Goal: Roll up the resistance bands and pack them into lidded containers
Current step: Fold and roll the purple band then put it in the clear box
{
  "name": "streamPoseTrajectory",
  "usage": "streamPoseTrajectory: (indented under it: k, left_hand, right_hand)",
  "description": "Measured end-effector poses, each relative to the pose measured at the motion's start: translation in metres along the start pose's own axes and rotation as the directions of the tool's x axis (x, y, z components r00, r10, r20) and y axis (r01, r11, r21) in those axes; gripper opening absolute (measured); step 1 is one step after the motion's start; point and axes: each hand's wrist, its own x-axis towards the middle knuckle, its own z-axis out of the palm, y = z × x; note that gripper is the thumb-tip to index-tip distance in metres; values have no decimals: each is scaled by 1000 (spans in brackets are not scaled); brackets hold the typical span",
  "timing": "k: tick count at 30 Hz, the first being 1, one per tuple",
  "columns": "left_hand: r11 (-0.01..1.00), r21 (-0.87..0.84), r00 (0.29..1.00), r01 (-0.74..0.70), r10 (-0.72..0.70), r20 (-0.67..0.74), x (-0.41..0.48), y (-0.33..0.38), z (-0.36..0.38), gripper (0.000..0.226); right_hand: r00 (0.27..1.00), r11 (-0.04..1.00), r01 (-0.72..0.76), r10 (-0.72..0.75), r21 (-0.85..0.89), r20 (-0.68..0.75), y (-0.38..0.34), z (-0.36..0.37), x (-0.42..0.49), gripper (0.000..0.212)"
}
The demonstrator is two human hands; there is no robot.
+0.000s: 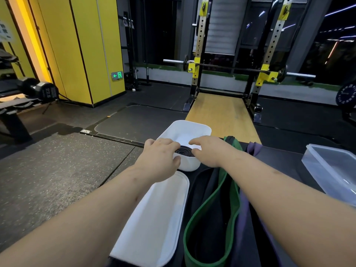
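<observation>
Both the left hand [160, 151] and right hand [207, 150] pinch the coiled black band [184, 151] at the near rim of the white container [194, 128]; recommend lowering it flat, maintaining the squeeze so the coil cannot spring open.

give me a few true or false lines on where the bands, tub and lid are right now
1. Both hands hold a rolled black band at the white container. True.
2. The white lid is on the container. False: it lies off, nearer the person.
3. The green band is rolled up. False: it lies loose.
4. A clear container sits to the right. True.
5. The left hand is idle. False: it grips the roll with the right hand.
</observation>
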Motion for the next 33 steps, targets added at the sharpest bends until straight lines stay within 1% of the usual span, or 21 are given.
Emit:
streamPoseTrajectory:
  k: [3,7,12,15,20,23,26,29,31,33]
  left_hand:
    - [1000,11,1000,-4,4,3,-10,18,-17,27]
    - [1000,25,1000,5,-5,12,-28,50,-42,33]
    - [999,-44,999,-30,32,34,-59,91,-71,39]
    - [995,-98,997,-12,20,73,-81,112,-82,39]
    - [994,-105,993,-23,35,114,-111,141,-83,24]
    - [992,-125,983,-22,44,176,-124,160,-79,23]
    - [989,-141,977,-43,72,202,-134,186,-69,23]
    - [988,-138,966,-69,100,237,-139,211,-51,17]
    - [990,-103,947,-97,124,295,-139,223,-36,15]
    - [989,-51,924,-138,148,353,-139,232,-22,17]
  right_hand:
    - [999,1000,1,-1,2,-44,3,-10,-29,52]
    - [995,1000,3,-3,-7,-103,-1,-27,-82,53]
    - [979,999,-12,22,50,-205,-4,-40,-153,50]
    - [972,995,-25,47,99,-228,0,-40,-193,47]
    - [964,978,-90,133,188,-232,15,-27,-244,49]
    - [956,964,-142,193,226,-222,28,-8,-267,48]
    - [944,939,-228,278,258,-176,42,19,-282,44]
    - [934,913,-293,337,282,-121,53,45,-287,37]
    - [925,892,-330,371,309,-84,60,59,-285,33]
    - [913,861,-364,405,356,-44,64,72,-283,34]
